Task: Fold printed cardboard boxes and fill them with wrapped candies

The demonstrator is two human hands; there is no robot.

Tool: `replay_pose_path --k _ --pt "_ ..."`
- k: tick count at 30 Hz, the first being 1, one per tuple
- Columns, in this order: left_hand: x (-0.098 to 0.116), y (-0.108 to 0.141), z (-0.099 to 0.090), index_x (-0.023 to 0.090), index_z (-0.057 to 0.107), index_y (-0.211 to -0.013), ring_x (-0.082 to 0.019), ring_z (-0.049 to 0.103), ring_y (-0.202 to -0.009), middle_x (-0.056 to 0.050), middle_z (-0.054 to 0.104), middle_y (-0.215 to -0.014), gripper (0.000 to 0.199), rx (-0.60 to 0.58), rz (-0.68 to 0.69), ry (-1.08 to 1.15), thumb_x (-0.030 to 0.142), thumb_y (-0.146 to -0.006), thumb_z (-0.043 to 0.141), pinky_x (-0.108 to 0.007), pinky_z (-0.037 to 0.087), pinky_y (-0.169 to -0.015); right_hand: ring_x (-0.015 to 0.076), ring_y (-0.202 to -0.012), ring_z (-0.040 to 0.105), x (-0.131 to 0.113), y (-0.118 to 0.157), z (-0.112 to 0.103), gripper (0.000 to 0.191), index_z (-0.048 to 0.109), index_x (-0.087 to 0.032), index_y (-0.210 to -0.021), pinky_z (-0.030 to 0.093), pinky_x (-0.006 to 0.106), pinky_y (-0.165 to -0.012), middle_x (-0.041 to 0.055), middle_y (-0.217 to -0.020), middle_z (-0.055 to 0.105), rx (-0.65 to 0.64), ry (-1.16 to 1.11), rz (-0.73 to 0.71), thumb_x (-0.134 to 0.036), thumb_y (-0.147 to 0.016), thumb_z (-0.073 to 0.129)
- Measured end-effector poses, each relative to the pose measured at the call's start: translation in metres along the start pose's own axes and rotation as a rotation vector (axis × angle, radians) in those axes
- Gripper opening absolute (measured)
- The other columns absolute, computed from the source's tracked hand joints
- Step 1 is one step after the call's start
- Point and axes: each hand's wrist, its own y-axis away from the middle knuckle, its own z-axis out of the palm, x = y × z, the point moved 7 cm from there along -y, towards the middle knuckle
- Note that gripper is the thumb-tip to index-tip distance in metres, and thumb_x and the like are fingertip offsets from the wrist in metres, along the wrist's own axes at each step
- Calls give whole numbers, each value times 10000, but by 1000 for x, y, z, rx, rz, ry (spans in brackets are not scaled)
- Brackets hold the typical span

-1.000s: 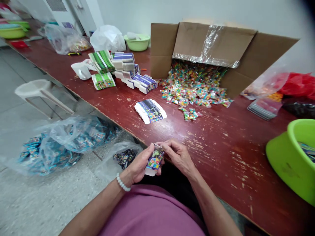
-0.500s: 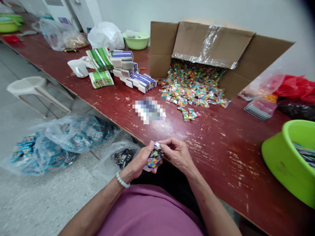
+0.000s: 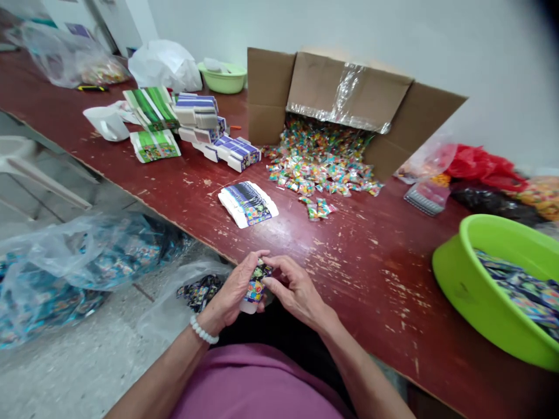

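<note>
A small dark printed box is held over my lap by the table's front edge. My left hand wraps round its left side, with fingertips showing beneath. My right hand has its thumb and fingers at the box's upper right edge. Just beyond my hands, a small stack of flat purple and white cartons lies on the red table. Wrapped candies spill from a cardboard box farther back, and a few lie apart in front.
Bundled green cartons, purple cartons and a white mug stand at the back left. A green tub with dark packets is at right. Plastic bags of packets lie below, left of the table.
The view has turned right, so the table things appear farther left. The white flap at the box's top no longer shows, and my right fingers are now along its upper right edge.
</note>
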Motion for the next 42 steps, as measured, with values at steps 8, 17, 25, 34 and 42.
replay_pose_path --k 8,17,25,34,42 --pt "26 -19 -3 188 590 -1120 -124 643 -739 -78 699 -1064 402 8 100 70 323 -792 777 -234 552 -642 258 -942 632 71 -62 -131 327 701 -192 -1126 488 408 -869 101 -1080 698 489 414 182 -330 -888 525" --pt "45 -34 -50 203 579 -1115 -159 635 -807 2 669 -959 546 342 370 -218 267 -637 835 -270 535 -711 365 -1118 510 97 -83 -117 340 680 -209 -1203 415 481 -916 144 -1252 663 222 912 202 -319 -885 627" --pt "36 -13 -66 193 548 -902 -159 650 -715 27 640 -806 444 244 193 -361 317 -621 870 -257 545 -593 219 -872 638 72 -16 -86 268 669 -203 -1108 485 339 -811 64 -969 723 345 218 214 -366 -951 526" --pt "21 1 -40 169 572 -1057 -192 694 -748 -50 694 -934 614 187 97 28 224 -554 920 -305 612 -571 150 -702 614 32 13 -35 297 699 -196 -1021 481 255 -630 19 -854 692 252 -317 399 -435 -846 669" --pt "10 11 -10 149 690 -1113 -168 674 -833 -80 705 -1068 524 -31 91 -12 204 -627 876 -259 545 -722 131 -581 591 32 14 -30 342 696 -176 -908 480 242 -536 13 -728 692 224 -468 487 -440 -715 793"
